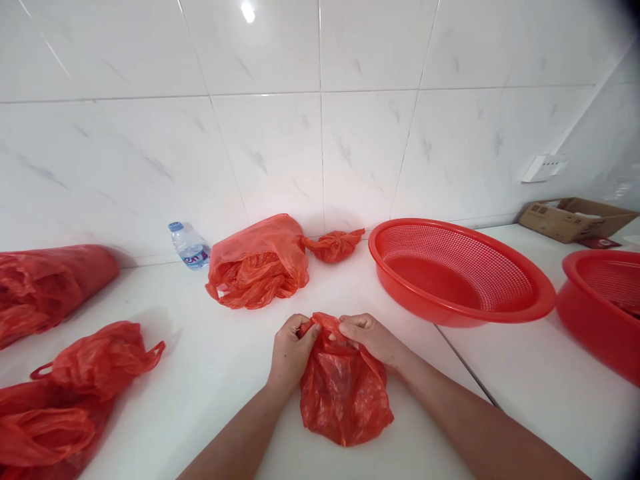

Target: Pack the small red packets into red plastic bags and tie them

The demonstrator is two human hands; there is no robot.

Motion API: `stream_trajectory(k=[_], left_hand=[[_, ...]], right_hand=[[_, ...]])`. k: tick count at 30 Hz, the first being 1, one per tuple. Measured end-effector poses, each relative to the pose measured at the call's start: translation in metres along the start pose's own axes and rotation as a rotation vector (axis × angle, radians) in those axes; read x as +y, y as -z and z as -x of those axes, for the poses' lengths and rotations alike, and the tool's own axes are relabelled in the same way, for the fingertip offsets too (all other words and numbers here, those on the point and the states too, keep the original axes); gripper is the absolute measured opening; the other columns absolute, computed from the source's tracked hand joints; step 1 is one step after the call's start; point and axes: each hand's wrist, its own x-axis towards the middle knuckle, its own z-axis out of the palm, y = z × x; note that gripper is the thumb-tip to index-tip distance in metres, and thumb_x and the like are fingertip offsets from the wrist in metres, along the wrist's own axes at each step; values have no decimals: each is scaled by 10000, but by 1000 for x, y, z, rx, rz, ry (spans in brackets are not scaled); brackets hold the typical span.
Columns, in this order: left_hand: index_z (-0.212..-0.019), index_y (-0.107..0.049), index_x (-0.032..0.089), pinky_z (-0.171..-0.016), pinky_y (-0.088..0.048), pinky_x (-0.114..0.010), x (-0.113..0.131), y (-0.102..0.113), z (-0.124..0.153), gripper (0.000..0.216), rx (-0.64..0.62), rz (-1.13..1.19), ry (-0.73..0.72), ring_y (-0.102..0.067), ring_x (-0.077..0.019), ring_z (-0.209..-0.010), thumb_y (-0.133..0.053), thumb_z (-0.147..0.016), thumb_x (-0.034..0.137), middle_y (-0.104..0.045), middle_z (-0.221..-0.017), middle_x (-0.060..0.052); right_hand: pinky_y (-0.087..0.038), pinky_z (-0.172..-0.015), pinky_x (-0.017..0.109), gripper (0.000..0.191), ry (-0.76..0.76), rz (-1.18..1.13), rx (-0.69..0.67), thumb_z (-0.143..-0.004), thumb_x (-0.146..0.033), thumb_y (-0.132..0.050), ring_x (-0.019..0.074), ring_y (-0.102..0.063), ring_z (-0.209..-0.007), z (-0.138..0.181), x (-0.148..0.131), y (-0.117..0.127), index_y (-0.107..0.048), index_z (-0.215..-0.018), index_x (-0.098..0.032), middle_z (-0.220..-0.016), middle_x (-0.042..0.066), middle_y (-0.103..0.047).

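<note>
A thin red plastic bag (pixel 345 393) hangs between my hands over the white table, with its body toward me. My left hand (pixel 295 350) pinches the bag's upper edge between thumb and fingers. On the other side of the same edge, my right hand (pixel 373 340) is closed on the plastic. Some darker patches show through the film, but I cannot make out whether anything is inside. Beyond my hands lie a larger red bag stuffed with crumpled plastic bags (pixel 257 263) and a small knotted red bag (pixel 336 247).
A red perforated basket (pixel 460 273) stands right of my hands, with a second red basket (pixel 603 320) beyond it. More red bags (pixel 100 360) lie at left. A water bottle (pixel 190 247) leans near the tiled wall. A cardboard box (pixel 570 223) sits far right.
</note>
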Motion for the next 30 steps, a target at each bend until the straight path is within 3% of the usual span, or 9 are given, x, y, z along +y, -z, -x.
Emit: stream_trajectory(k=[4, 9, 14, 18, 22, 26, 30], left_hand=[[-714, -577, 195, -623, -416, -252, 0, 0, 0, 176, 9, 0, -1, -514, -135, -624, -606, -775, 358, -577, -679, 21], [-695, -574, 203, -665, -420, -264, 4, 0, 2, 159, 7, -60, -136, -529, -148, -695, -588, -805, 317, -589, -753, -1], [-775, -652, 232, -746, -438, -327, 7, 0, 8, 62, -57, -215, -436, -550, -198, -799, -597, -803, 240, -616, -824, -43], [-906, -697, 268, -787, -445, -373, 7, -1, 11, 166, -167, -303, -594, -551, -229, -868, -552, -835, 227, -645, -903, -71], [-908, -707, 280, -770, -447, -374, 8, -1, 11, 212, -228, -323, -642, -545, -230, -848, -504, -868, 234, -645, -898, -78], [-941, -691, 264, -775, -446, -367, 8, 3, 8, 248, -250, -460, -700, -538, -222, -859, -456, -887, 204, -635, -928, -86], [-906, -680, 242, -779, -430, -372, 10, 6, 8, 228, -251, -551, -754, -539, -215, -824, -463, -879, 175, -636, -886, -86]], right_hand=[[-430, -734, 305, 162, 26, 106, 43, -732, -313, -668, 153, -575, -751, -2, 3, 0, -682, -830, -184, -826, 4, -632], [-435, -721, 305, 407, 106, 452, 297, -712, -131, -537, 156, -570, -758, -2, 5, -2, -579, -1090, -277, -880, -13, -607], [-392, -681, 301, 172, 182, 696, 445, -690, -130, -505, 168, -539, -713, -5, 9, 6, -598, -773, -249, -782, -10, -618], [-364, -590, 270, 145, 128, 493, 430, -710, -171, -480, 147, -503, -602, -7, 7, 12, -591, -766, -245, -645, -41, -587], [-373, -590, 257, 140, 51, 209, 309, -663, -163, -517, 123, -494, -581, -8, 2, 14, -631, -733, -208, -661, -34, -608], [-428, -675, 286, 218, -11, -104, 223, -703, -217, -546, 145, -572, -667, -5, -2, 15, -664, -885, -199, -745, -4, -656], [-458, -736, 311, 232, 16, -219, 342, -744, -345, -581, 167, -607, -748, -6, -1, 22, -681, -865, -174, -850, 36, -678]])
